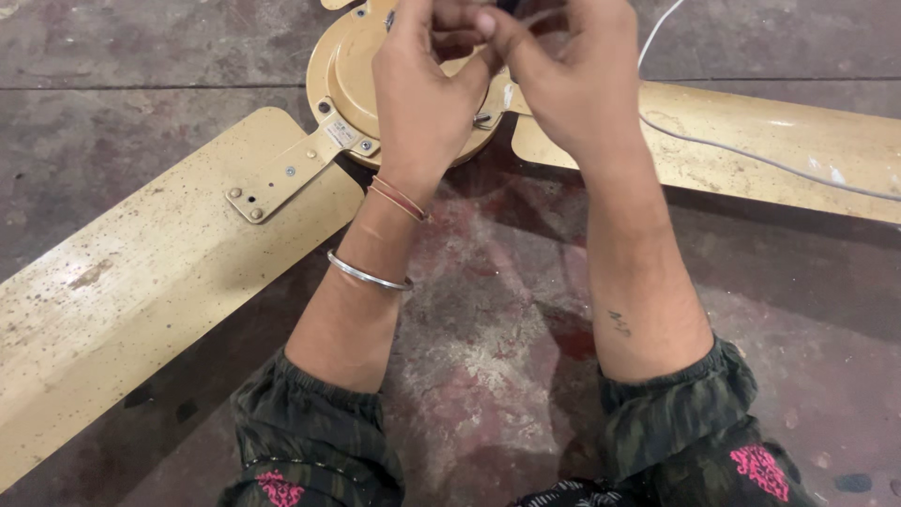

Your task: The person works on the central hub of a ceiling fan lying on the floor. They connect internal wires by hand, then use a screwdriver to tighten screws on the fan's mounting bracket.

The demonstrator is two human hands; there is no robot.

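Grip, head view: left hand [424, 89] and right hand [563, 80] meet fingertip to fingertip above the motor housing [347, 80] of a beige ceiling fan lying on the concrete floor [488, 310], both pinching something thin, apparently a wire end, though the pinched part is too small to tell. Fan blades [131, 282] spread left and right; a white cable [751, 155] crosses the right blade. Step judged: fine wire work at the hub, calling next for steady, close fingertip control.
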